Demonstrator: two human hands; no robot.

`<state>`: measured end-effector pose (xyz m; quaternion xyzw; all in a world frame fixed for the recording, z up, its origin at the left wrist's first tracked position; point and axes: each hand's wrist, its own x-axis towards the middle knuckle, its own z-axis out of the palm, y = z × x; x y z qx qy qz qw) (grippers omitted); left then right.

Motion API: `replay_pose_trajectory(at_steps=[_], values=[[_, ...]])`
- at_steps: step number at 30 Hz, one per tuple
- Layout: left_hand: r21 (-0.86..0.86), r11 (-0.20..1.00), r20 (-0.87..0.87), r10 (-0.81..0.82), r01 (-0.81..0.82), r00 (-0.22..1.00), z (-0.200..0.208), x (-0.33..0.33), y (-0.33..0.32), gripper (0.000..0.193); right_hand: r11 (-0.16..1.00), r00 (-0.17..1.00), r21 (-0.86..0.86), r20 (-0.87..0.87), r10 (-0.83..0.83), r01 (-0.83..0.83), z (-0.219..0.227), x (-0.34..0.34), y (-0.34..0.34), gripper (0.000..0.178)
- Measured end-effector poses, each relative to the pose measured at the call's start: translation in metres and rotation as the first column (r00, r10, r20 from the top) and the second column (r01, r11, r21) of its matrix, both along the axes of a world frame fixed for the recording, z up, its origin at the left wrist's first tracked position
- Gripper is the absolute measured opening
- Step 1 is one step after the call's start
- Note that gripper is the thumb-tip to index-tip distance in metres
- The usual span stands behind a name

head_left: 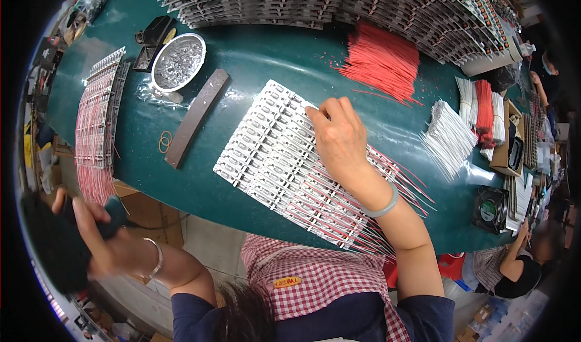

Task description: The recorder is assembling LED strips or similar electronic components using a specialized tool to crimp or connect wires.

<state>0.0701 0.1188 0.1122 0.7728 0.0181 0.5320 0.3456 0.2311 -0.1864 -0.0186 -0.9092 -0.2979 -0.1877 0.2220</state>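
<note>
A white circuit-board panel (257, 139) lies tilted on the green table in front of me, bearing rows of small components. White and red wires (327, 206) run across its right part and hang past its near edge. My right hand (342, 136) is over the panel's far edge, fingers bent and thumb and forefinger pinched together at the board. What they pinch, if anything, is too small to make out. Off the table at the left, my left hand (100, 239) is wrapped round a dark green and black hand tool (57, 239); motion blur hides its exact kind.
A bowl of small shiny parts (179, 62) and a brown bar (196, 118) stand left of the panel. Wired panels (100, 118) sit farther left. Red wires (384, 60), white wires (449, 137) and a black fan (490, 209) lie right. Stacked boards (260, 3) line the back.
</note>
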Motion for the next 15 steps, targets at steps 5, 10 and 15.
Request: replay_pose_trajectory(at_steps=[5,10,15], values=[[-0.346,0.876,-0.505,0.129,-0.337,0.853,-0.061,0.046,-0.004,0.023,1.0,1.0,-0.017,-0.004,-0.016,0.016,-0.006,0.002,-0.004,0.026],[-0.504,0.83,-0.421,0.003,-0.237,0.907,-0.063,0.043,-0.063,0.027,0.999,0.997,0.044,-0.073,-0.005,0.008,0.003,0.005,-0.007,0.024],[-0.65,0.75,-0.335,-0.136,-0.125,0.932,-0.061,0.039,-0.075,0.03,0.996,0.996,-0.009,0.006,-0.091,0.091,0.017,0.037,-0.037,0.023]])
